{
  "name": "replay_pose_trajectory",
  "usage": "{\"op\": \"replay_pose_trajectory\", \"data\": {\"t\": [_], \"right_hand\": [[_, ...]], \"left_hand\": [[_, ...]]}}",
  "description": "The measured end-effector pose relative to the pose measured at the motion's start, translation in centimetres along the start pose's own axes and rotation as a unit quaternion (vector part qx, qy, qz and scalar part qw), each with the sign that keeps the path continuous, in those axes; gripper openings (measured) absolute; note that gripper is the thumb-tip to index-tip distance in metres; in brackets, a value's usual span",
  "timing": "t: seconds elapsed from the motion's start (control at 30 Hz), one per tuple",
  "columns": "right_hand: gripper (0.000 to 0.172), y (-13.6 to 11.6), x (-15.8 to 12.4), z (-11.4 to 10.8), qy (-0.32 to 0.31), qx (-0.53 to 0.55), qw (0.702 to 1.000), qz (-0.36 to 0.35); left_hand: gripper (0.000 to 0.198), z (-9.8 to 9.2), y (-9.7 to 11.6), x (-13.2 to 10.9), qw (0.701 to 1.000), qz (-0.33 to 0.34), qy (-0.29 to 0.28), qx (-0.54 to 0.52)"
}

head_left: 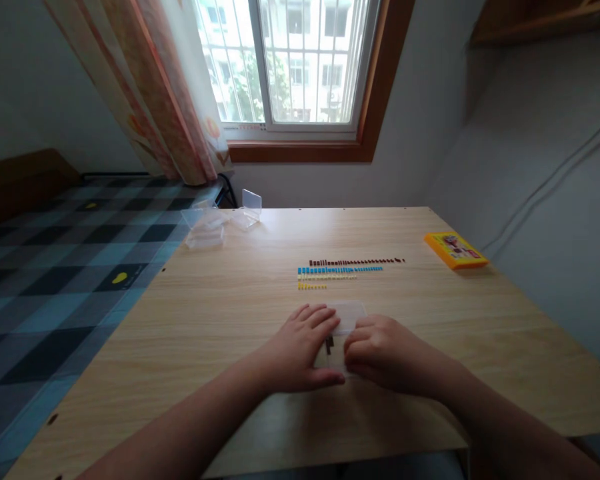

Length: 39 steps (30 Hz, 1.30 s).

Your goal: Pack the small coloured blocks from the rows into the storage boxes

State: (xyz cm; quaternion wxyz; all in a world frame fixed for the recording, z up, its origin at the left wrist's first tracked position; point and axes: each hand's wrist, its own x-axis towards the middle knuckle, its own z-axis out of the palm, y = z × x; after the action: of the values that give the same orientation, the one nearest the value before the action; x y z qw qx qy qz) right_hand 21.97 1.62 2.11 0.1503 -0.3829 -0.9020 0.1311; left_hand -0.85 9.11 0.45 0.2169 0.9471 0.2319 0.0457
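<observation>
In front of me on the table lies a shallow clear plastic box with its lid folded back. My left hand holds its left side, the fingers stretched over the far part and the thumb along the near edge. Small dark brown pieces show in the box between my hands. My right hand is closed over the box's right side; its curled fingertips are hidden, so what they pinch cannot be seen. Beyond the box lie rows of tiny pieces: brown, blue, pale cream and yellow.
Several clear plastic cases stand at the table's far left corner, some with lids up. A yellow-orange box lies near the right edge. Left of the wooden table is a bed with a checked cover. A window is behind.
</observation>
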Motion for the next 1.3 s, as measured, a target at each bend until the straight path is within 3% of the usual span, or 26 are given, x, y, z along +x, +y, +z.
{"op": "replay_pose_trajectory", "data": {"t": [0.3,0.43,0.57,1.3], "right_hand": [[0.01,1.7,-0.4,-0.7,0.032,0.0,0.999,0.002],[0.013,2.2,-1.0,-1.0,0.006,-0.004,1.0,0.025],[0.016,2.0,-0.7,-0.8,-0.02,-0.023,0.999,0.023],[0.021,1.6,0.0,0.4,0.019,-0.029,0.998,0.043]], "left_hand": [[0.091,-0.2,0.2,-0.1,1.0,0.01,0.0,-0.001],[0.092,-0.1,0.2,-0.1,1.0,0.008,-0.007,0.008],[0.092,0.0,0.0,-0.1,1.0,0.011,0.0,0.007],[0.093,0.0,0.1,0.0,1.0,0.012,0.0,0.016]]}}
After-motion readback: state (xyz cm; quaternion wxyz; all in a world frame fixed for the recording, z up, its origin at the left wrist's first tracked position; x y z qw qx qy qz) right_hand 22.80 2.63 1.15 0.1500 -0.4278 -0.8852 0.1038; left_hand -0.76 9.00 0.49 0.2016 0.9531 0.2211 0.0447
